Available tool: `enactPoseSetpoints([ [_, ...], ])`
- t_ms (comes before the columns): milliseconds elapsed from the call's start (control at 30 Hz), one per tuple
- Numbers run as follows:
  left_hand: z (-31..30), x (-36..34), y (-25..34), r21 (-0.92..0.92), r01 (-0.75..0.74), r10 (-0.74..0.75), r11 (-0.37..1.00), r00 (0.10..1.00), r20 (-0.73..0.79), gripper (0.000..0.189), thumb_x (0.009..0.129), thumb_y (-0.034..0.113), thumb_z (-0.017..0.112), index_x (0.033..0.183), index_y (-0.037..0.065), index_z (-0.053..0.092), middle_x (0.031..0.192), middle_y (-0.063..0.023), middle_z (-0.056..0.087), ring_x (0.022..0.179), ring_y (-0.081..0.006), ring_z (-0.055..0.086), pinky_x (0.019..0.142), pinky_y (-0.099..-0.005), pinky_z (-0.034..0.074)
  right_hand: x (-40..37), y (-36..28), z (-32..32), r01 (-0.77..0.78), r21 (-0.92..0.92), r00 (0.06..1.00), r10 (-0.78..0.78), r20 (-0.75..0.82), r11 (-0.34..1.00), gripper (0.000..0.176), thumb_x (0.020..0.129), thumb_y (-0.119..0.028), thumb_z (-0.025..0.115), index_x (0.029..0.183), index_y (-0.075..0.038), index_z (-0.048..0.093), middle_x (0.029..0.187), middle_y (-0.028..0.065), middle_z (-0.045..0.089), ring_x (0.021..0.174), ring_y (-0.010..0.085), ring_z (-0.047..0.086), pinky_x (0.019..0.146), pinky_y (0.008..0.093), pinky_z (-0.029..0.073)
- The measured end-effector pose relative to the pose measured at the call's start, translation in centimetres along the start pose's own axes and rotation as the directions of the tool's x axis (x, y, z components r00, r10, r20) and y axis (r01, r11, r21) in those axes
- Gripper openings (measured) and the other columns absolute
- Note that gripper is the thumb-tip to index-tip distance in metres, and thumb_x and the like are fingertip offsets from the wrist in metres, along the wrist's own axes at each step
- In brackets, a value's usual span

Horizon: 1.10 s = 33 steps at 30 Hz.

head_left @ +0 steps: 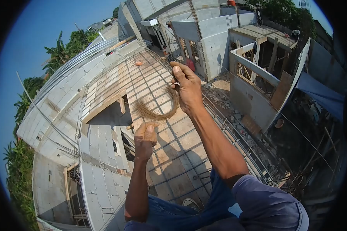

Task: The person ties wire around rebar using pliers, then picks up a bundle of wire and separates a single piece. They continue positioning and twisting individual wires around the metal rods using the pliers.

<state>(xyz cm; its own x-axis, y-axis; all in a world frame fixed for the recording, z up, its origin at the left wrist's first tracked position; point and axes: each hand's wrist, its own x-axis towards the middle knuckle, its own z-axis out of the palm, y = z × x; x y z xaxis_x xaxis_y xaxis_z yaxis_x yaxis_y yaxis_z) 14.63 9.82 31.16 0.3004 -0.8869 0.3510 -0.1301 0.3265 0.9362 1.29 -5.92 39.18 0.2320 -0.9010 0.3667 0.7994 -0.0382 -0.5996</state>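
Observation:
A curved bundle of thin brown tie wire (164, 114) hangs between my two hands, bent like a U with loose, frayed strands at its left end. My right hand (187, 82) is raised higher and closed, with thumb and fingers pinching the bundle's upper right end. Lower and to the left, my left hand (144, 138) is closed with its thumb up, fingertips at the bundle's lower edge; the strands in its grip are mostly hidden. Beneath both hands lies a grid of steel reinforcing bars (175, 136) over wooden formwork boards (171, 163).
One shoe (191, 203) stands on the boards among the bars. An opening (124, 140) in the deck lies left of my left hand. Along the right edge run bundled bars (235, 140), with rubble (235, 115) below. Grey block walls (104, 150) flank the left. People are in the background.

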Motion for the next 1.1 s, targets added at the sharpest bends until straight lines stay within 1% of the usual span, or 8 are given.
enactPoseSetpoints([
  [233,0.5,-0.2,0.4,0.066,0.036,-0.039,0.997,0.998,0.041,0.032,0.101,0.027,0.046,0.104,-0.001,0.059,0.055,0.0070,0.034,0.047,-0.0023,0.027,0.043,-0.0212,0.021,-0.2,-0.9,-0.1,-0.018,0.023,0.999,0.017,0.049,1.000,0.033,0.091,-0.018,0.063,0.116,0.003,0.060,0.088,0.0048,0.063,0.067,0.0066,0.055,0.059,0.0197,0.049],
  [300,0.4,-0.2,0.2,0.067,0.010,-0.013,0.998,0.999,0.038,0.029,0.100,0.027,0.047,0.102,0.001,0.059,0.054,0.0073,0.033,0.044,-0.0023,0.024,0.041,-0.0218,0.020,-0.2,-1.0,-0.1,-0.065,0.099,0.995,0.057,0.081,0.993,0.033,0.091,-0.018,0.063,0.117,0.003,0.059,0.092,0.0075,0.065,0.068,0.0069,0.056,0.059,0.0200,0.050],
  [533,0.1,-0.4,0.8,0.108,0.072,-0.080,0.992,0.994,0.076,0.035,0.101,0.029,0.044,0.108,-0.002,0.058,0.056,0.0059,0.035,0.047,-0.0027,0.027,0.043,-0.0215,0.022,-0.2,-1.3,-0.2,-0.102,0.109,0.988,0.087,0.130,0.989,0.031,0.091,-0.018,0.063,0.112,0.004,0.061,0.087,0.0063,0.064,0.067,0.0068,0.056,0.060,0.0198,0.050],
  [600,0.6,-0.5,1.5,0.123,0.094,-0.103,0.988,0.992,0.075,0.040,0.102,0.033,0.040,0.112,-0.002,0.057,0.058,0.0038,0.040,0.047,-0.0035,0.032,0.044,-0.0213,0.027,-0.3,-1.5,-0.2,-0.063,0.021,0.992,0.060,0.110,0.998,0.028,0.091,-0.018,0.063,0.109,0.003,0.062,0.086,0.0053,0.063,0.067,0.0066,0.056,0.061,0.0194,0.049],
  [767,2.5,0.2,4.1,0.151,0.072,-0.071,0.986,0.997,-0.012,0.049,0.103,0.040,0.033,0.115,-0.003,0.055,0.060,0.0005,0.047,0.047,-0.0058,0.042,0.045,-0.0215,0.036,-1.7,0.3,0.9,-0.120,-0.002,0.975,0.119,0.186,0.993,0.027,0.092,-0.019,0.063,0.107,0.003,0.063,0.086,0.0057,0.063,0.067,0.0066,0.055,0.062,0.0196,0.049],
  [800,2.6,0.4,4.5,0.161,0.062,-0.057,0.985,0.998,-0.036,0.052,0.103,0.041,0.031,0.114,-0.003,0.055,0.059,-0.0005,0.048,0.048,-0.0066,0.045,0.045,-0.0214,0.038,-2.2,0.7,1.4,-0.118,-0.060,0.972,0.128,0.196,0.991,0.027,0.092,-0.019,0.063,0.106,0.003,0.063,0.086,0.0061,0.064,0.068,0.0069,0.055,0.063,0.0200,0.049],
  [967,2.5,0.9,5.3,0.137,0.024,-0.008,0.990,0.994,-0.112,0.051,0.103,0.041,0.031,0.106,-0.003,0.057,0.057,-0.0012,0.046,0.045,-0.0061,0.041,0.042,-0.0212,0.034,-3.9,2.0,2.4,-0.089,-0.204,0.960,0.138,0.243,0.975,0.028,0.092,-0.020,0.063,0.106,0.004,0.064,0.087,0.0075,0.064,0.069,0.0087,0.056,0.064,0.0222,0.049],
  [1100,2.5,1.0,4.1,0.166,-0.031,0.050,0.986,0.993,-0.109,0.048,0.103,0.041,0.032,0.100,-0.001,0.056,0.054,0.0008,0.042,0.044,-0.0052,0.037,0.041,-0.0212,0.031,-4.1,2.5,2.2,-0.114,-0.186,0.957,0.158,0.244,0.976,0.028,0.092,-0.020,0.062,0.107,0.005,0.063,0.087,0.0075,0.064,0.069,0.0088,0.056,0.064,0.0226,0.049],
])
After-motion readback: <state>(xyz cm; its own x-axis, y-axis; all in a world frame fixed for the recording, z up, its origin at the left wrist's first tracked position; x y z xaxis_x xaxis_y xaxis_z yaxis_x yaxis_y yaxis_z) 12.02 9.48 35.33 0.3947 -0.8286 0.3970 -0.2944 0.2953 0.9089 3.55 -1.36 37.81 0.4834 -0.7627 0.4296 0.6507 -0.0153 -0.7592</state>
